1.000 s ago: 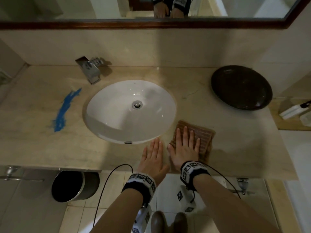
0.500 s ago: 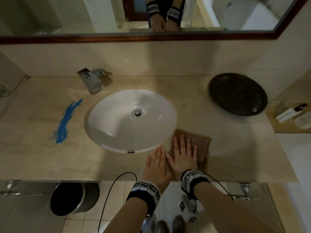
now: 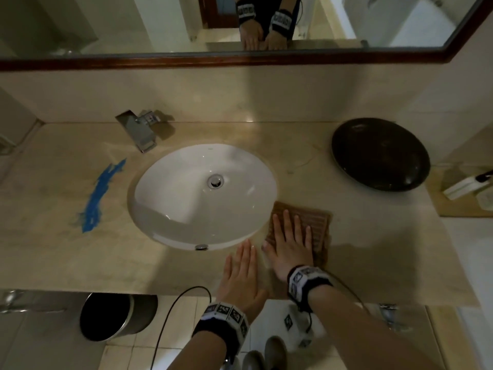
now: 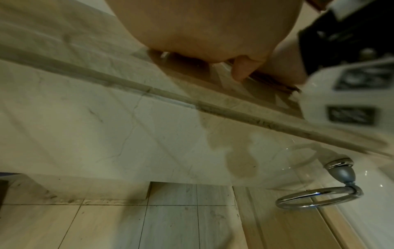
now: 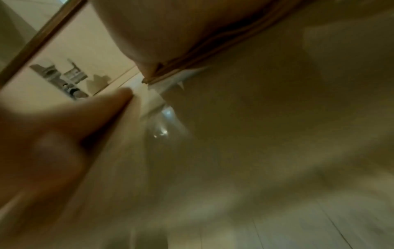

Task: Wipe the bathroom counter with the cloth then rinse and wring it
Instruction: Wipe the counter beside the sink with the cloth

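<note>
A folded brown cloth (image 3: 318, 220) lies flat on the beige counter (image 3: 373, 236), just right of the white oval sink (image 3: 202, 196). My right hand (image 3: 289, 236) presses on it with straight, spread fingers. My left hand (image 3: 241, 271) rests flat on bare counter beside it, near the front edge. A blue smear (image 3: 100, 194) streaks the counter left of the sink. The chrome tap (image 3: 138, 132) stands behind the sink at the left. In the right wrist view the cloth (image 5: 213, 45) shows layered under my palm. The left wrist view shows the cloth's edge (image 4: 273, 82) beyond my thumb.
A dark round dish (image 3: 380, 153) sits at the counter's back right. A white pump bottle (image 3: 465, 185) lies on a lower ledge at the far right. Below the counter are a dark bin (image 3: 117, 316), a chrome towel ring (image 4: 315, 198) and tiled floor. A mirror (image 3: 240, 22) spans the wall.
Both hands stay flat where they were, right on the cloth and left beside it. The head view has tilted up, showing more of the mirror.
</note>
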Demonstrator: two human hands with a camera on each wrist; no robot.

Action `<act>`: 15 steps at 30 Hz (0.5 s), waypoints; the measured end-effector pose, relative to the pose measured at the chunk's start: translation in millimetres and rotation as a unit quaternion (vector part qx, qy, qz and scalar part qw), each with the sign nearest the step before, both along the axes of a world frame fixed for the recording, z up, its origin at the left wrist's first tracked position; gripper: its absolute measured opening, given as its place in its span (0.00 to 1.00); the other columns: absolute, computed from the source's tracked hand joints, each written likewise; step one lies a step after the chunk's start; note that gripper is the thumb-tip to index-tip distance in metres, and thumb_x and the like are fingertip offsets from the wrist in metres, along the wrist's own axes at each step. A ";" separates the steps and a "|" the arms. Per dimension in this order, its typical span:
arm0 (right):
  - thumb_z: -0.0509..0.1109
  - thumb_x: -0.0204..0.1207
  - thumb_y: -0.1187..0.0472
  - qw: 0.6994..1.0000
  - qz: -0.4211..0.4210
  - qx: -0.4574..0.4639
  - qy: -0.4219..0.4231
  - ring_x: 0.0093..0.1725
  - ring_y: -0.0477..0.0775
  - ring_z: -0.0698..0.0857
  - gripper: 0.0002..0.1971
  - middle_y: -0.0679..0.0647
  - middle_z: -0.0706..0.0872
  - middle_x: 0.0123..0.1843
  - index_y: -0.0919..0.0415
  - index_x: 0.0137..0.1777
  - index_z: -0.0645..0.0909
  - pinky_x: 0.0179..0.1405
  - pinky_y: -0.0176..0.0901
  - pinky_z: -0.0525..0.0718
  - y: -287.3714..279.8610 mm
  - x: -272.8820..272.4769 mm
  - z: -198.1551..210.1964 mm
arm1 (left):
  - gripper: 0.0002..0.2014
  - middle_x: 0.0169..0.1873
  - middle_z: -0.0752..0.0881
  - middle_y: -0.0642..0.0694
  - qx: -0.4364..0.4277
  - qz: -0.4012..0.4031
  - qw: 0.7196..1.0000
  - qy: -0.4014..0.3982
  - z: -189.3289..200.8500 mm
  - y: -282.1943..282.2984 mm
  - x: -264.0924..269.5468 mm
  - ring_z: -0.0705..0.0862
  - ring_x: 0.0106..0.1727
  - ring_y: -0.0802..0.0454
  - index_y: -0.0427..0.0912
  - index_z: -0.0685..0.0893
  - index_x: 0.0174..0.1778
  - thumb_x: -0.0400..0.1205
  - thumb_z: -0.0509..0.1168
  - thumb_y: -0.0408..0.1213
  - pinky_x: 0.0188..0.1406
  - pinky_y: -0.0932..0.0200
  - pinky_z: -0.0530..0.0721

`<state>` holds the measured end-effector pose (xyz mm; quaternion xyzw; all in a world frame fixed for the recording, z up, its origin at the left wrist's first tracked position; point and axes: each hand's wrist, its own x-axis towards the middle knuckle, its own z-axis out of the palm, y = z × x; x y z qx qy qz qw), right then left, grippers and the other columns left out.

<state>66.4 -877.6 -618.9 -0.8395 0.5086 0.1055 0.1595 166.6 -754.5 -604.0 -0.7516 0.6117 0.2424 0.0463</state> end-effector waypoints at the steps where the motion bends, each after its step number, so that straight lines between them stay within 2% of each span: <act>1: 0.37 0.78 0.33 1.000 -0.007 -0.005 0.003 0.84 0.59 0.35 0.37 0.51 0.32 0.85 0.47 0.83 0.32 0.79 0.62 0.31 -11.8 4.7 1.0 | 0.39 0.78 0.23 0.43 0.001 -0.001 1.000 -0.002 0.4 -0.5 -0.1 0.21 0.78 0.46 0.37 0.25 0.76 0.78 0.35 0.57 0.78 0.48 0.25; 3: 0.41 0.81 0.35 1.000 -0.012 -0.005 0.009 0.84 0.59 0.33 0.37 0.51 0.30 0.85 0.48 0.83 0.30 0.80 0.63 0.32 -21.8 8.7 3.1 | 0.41 0.79 0.25 0.41 -0.002 0.005 1.000 -0.006 -3.3 -0.3 -1.9 0.22 0.79 0.45 0.36 0.27 0.78 0.77 0.35 0.58 0.76 0.47 0.26; 5: 0.38 0.80 0.34 1.000 -0.007 0.008 0.005 0.84 0.59 0.33 0.37 0.52 0.30 0.85 0.48 0.83 0.30 0.79 0.62 0.29 -8.9 1.7 -0.3 | 0.40 0.82 0.33 0.38 -0.008 0.017 1.000 -0.006 -7.3 0.6 -5.5 0.31 0.82 0.41 0.34 0.37 0.82 0.80 0.41 0.56 0.77 0.45 0.32; 6: 0.37 0.78 0.34 1.000 0.000 0.004 -0.006 0.84 0.60 0.36 0.38 0.53 0.33 0.85 0.49 0.83 0.31 0.78 0.62 0.30 3.2 -4.2 -2.9 | 0.38 0.83 0.42 0.36 -0.014 0.027 0.999 -0.013 -8.3 0.9 -7.1 0.40 0.84 0.39 0.32 0.46 0.83 0.82 0.44 0.54 0.77 0.44 0.38; 8: 0.43 0.77 0.35 1.000 0.008 0.002 -0.014 0.84 0.62 0.49 0.39 0.56 0.48 0.87 0.52 0.85 0.43 0.78 0.64 0.40 26.5 -18.6 -3.9 | 0.34 0.82 0.57 0.33 -0.031 0.046 0.998 -0.021 -9.9 0.7 -14.2 0.55 0.83 0.38 0.30 0.60 0.81 0.84 0.47 0.50 0.76 0.44 0.48; 9: 0.47 0.76 0.36 1.000 0.010 0.011 -0.014 0.82 0.62 0.56 0.39 0.57 0.55 0.85 0.53 0.84 0.49 0.77 0.65 0.46 34.1 -25.1 -5.4 | 0.32 0.81 0.59 0.33 -0.042 0.053 0.997 -0.027 -10.1 0.2 -17.7 0.58 0.82 0.39 0.30 0.63 0.80 0.85 0.46 0.50 0.76 0.44 0.50; 10: 0.50 0.76 0.36 1.000 0.007 0.016 -0.014 0.81 0.62 0.59 0.38 0.56 0.57 0.85 0.53 0.84 0.53 0.77 0.65 0.49 36.0 -28.8 -5.2 | 0.32 0.81 0.60 0.33 -0.053 0.062 0.996 -0.028 -11.2 0.5 -20.4 0.58 0.82 0.39 0.30 0.63 0.80 0.85 0.46 0.49 0.76 0.44 0.51; 12: 0.48 0.77 0.36 1.000 0.001 0.010 -0.015 0.83 0.62 0.56 0.38 0.55 0.52 0.85 0.52 0.85 0.51 0.78 0.63 0.44 27.6 -26.4 -1.3 | 0.34 0.82 0.57 0.33 -0.069 0.073 0.994 -0.033 -13.0 -0.5 -22.9 0.57 0.83 0.38 0.30 0.61 0.80 0.84 0.48 0.50 0.76 0.43 0.52; 14: 0.42 0.78 0.35 1.000 -0.001 -0.014 -0.015 0.85 0.60 0.43 0.38 0.53 0.39 0.86 0.49 0.85 0.41 0.79 0.61 0.31 7.0 -17.1 0.5 | 0.38 0.82 0.55 0.33 -0.060 0.063 0.995 -0.045 -14.3 0.3 -22.4 0.55 0.83 0.37 0.30 0.58 0.81 0.80 0.52 0.52 0.76 0.43 0.52; 15: 0.42 0.79 0.35 1.000 -0.006 -0.014 -0.011 0.84 0.59 0.37 0.37 0.52 0.34 0.86 0.48 0.84 0.36 0.78 0.61 0.29 -4.8 -11.0 -0.3 | 0.40 0.82 0.55 0.33 -0.059 0.056 0.996 -0.046 -15.3 1.8 -21.1 0.55 0.83 0.37 0.30 0.57 0.81 0.79 0.53 0.53 0.76 0.42 0.52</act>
